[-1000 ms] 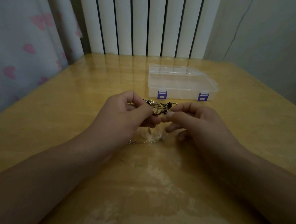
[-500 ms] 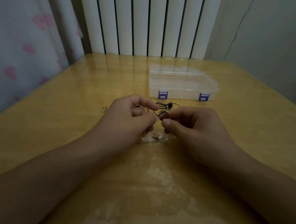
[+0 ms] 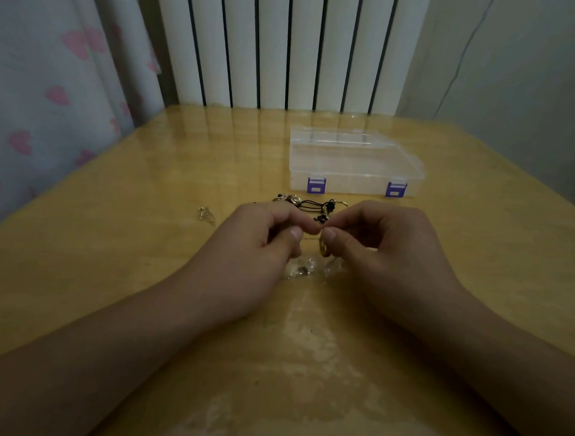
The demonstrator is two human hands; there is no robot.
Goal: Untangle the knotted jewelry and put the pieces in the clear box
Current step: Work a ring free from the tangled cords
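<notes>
A tangle of jewelry [image 3: 313, 208] with black cords and gold pieces lies on the wooden table just beyond my fingertips. My left hand [image 3: 261, 246] and my right hand [image 3: 378, 246] meet at the table's middle, thumbs and forefingers pinching parts of the tangle. A gold ring [image 3: 324, 248] hangs under my right thumb. The clear box [image 3: 355, 166] with two purple latches sits shut behind the hands. A small silver piece [image 3: 206, 213] lies apart to the left.
A crumpled bit of clear plastic [image 3: 301, 268] rests on the table [image 3: 111, 242] below my hands. A white radiator [image 3: 288, 44] stands behind the table, a heart-patterned curtain [image 3: 46, 88] at left, a grey wall at right.
Both hands have lowered toward me and drawn closer together. More of the black cord and gold pieces now lies uncovered on the table beyond the fingers, and the gold ring hangs free.
</notes>
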